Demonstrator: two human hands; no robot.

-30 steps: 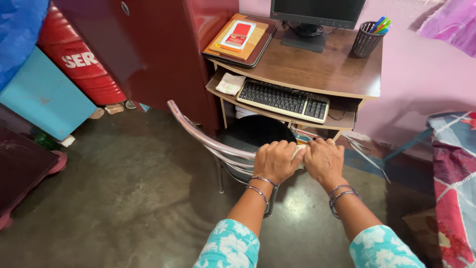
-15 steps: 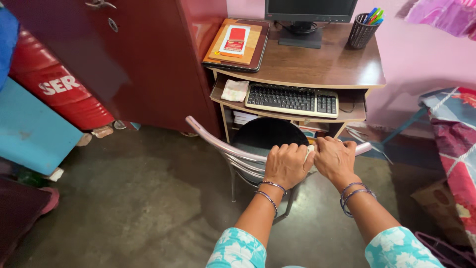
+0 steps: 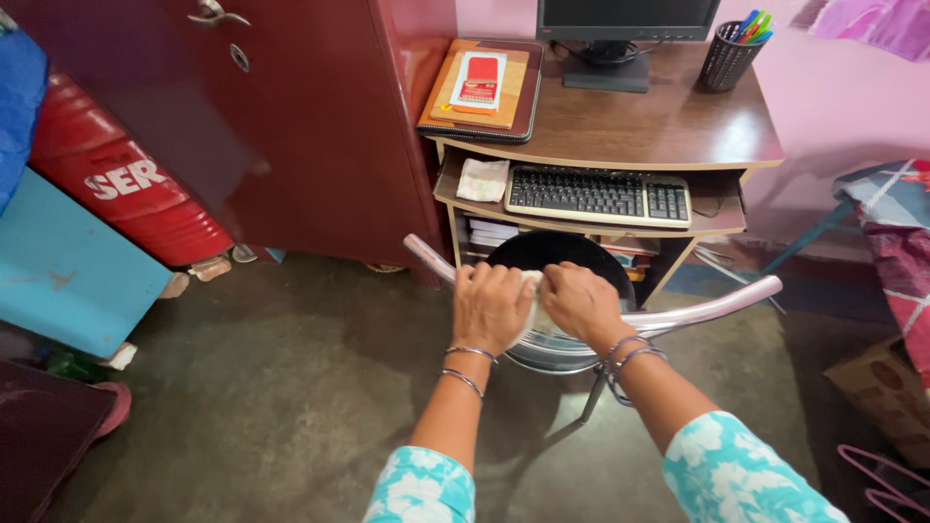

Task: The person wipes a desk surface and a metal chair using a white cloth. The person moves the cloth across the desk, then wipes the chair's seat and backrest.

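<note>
Left hand (image 3: 491, 308): my fingers curled tight over the chair rail (image 3: 707, 308), pressing a white cloth (image 3: 532, 295) onto it.
Right hand (image 3: 579, 303): closed on the same cloth, just beside the left.
Cloth: bunched between both hands, on the rail's left half.
Progress: mid-wipe, I judge; the bare right stretch of rail and the black seat (image 3: 562, 254) below look untouched.

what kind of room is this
Most likely a room in a home with a small computer corner: a wooden desk carrying a monitor and a keyboard on its pull-out shelf, a dark red cupboard beside it, and bedding at the right edge.
</note>
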